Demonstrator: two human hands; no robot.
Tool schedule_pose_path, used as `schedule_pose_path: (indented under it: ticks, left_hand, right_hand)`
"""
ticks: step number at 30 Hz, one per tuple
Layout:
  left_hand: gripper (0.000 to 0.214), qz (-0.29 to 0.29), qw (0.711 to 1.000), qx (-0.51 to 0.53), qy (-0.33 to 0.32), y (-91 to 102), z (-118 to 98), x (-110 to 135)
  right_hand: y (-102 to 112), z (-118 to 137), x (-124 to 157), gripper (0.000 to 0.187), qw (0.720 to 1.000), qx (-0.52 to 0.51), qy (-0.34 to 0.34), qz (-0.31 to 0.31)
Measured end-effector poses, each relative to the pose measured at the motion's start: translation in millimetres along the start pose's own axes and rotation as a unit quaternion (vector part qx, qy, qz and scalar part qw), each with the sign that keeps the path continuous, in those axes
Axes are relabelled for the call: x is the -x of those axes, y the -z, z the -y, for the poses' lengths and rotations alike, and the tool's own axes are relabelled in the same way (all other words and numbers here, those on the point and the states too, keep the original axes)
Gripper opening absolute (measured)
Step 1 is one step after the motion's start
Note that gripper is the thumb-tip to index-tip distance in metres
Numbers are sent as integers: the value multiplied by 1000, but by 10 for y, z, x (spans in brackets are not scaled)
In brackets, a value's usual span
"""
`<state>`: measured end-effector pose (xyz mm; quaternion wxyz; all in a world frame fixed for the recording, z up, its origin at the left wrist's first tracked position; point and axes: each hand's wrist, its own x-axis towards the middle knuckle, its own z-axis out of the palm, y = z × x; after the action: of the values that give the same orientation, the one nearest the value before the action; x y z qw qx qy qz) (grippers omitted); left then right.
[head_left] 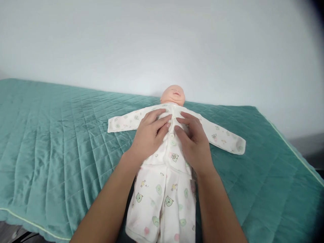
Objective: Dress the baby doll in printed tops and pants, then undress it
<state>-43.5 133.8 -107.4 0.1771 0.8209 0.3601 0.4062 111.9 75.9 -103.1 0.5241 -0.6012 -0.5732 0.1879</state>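
A baby doll lies on its back on a teal quilted cover, head toward the wall. It wears a white printed top with sleeves spread out to both sides, and matching white trousers. My left hand lies on the left half of the top's chest, fingers stretched toward the button line. My right hand rests on the right half, fingers extended and touching the same front closure. A small button shows between the fingertips. Neither hand grips anything that I can see.
The teal cover spreads wide to the left and right of the doll, with a pale piped edge at the near left and at the right side. A plain white wall stands right behind the bed.
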Motion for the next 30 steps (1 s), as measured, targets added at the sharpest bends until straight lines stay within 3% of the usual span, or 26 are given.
schedule_pose_path:
  ticks: [12,25,30]
  left_hand:
    - [37,12,999,-44,-25,-1,20,-8]
    - [41,33,997,-67,-17,-13,29,-25]
    - [49,50,998,-25,-25,-28,98,-181]
  right_hand:
    - [30,-9,4,19,999,-18,-22,16]
    - [-10,-18,-31,12,991,-109,-62,-56]
    - [-40,-57,-18,28,987,-121,-84,-65]
